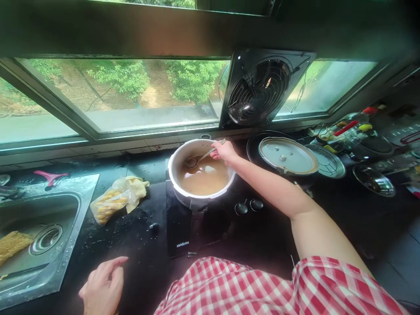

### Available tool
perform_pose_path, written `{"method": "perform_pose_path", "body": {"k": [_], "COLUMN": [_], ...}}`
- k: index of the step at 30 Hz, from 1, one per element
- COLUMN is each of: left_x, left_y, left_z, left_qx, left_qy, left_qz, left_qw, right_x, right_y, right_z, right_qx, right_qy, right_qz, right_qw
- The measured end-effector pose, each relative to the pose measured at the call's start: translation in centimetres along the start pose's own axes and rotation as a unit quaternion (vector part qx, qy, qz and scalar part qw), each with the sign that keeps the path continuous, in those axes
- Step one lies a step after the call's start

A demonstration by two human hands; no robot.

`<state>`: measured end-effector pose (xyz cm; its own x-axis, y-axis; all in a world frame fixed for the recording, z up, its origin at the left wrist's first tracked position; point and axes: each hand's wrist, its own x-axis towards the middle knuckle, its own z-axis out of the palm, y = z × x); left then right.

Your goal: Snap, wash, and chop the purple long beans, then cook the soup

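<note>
My right hand (223, 151) is closed around the handle of a metal ladle (203, 156) above the far right rim of a large pot (175, 175). The ladle's bowl dips into the cloudy brown liquid (205, 179) near the pot's far left wall. The pot sits on a black gas stove (182, 227). My left hand (104, 284) holds nothing. It hovers near the counter's front edge, index finger stretched out and thumb apart, the other fingers partly hidden.
Left of the stove lies a clear plastic bag of yellow food (113, 202) beside a pale cloth (137, 190). A sink (70, 218) is at far left. The pressure cooker lid (288, 155) lies upturned at right. A fan (262, 89) stands in the window.
</note>
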<state>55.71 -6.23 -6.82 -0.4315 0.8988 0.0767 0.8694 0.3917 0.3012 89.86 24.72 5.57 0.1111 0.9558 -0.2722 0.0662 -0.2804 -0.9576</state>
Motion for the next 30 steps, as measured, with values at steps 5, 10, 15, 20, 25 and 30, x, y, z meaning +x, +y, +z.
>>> {"method": "perform_pose_path", "body": {"k": [5, 10, 15, 20, 25, 30], "left_x": [-0.9, -1.6, -0.2, 5.0, 13.3, 23.4], "left_y": [-0.7, -1.8, -4.8, -13.6, -26.3, -36.2], "left_z": [-0.2, 0.4, -1.1, -5.7, -11.5, -14.5], "left_qx": [0.005, -0.018, -0.002, 0.107, 0.177, 0.232], "left_qy": [0.022, 0.031, 0.038, -0.010, -0.031, -0.004], "left_qz": [-0.003, -0.001, 0.010, -0.038, -0.064, 0.013], "left_qw": [1.000, 0.999, 0.999, 0.993, 0.982, 0.973], "right_x": [-2.0, -6.4, -11.4, -15.4, -19.2, -23.1], "right_y": [-2.1, -4.6, -4.7, -3.0, -0.8, 2.7], "right_z": [-1.4, -4.5, -3.4, 3.5, 15.8, 31.8], "right_qx": [0.041, 0.072, 0.088, 0.090, 0.076, 0.054], "right_qy": [-0.013, 0.005, -0.054, -0.161, -0.222, -0.242], "right_qz": [-0.035, -0.109, -0.139, -0.114, -0.083, -0.058], "right_qw": [0.998, 0.991, 0.985, 0.976, 0.969, 0.967]}}
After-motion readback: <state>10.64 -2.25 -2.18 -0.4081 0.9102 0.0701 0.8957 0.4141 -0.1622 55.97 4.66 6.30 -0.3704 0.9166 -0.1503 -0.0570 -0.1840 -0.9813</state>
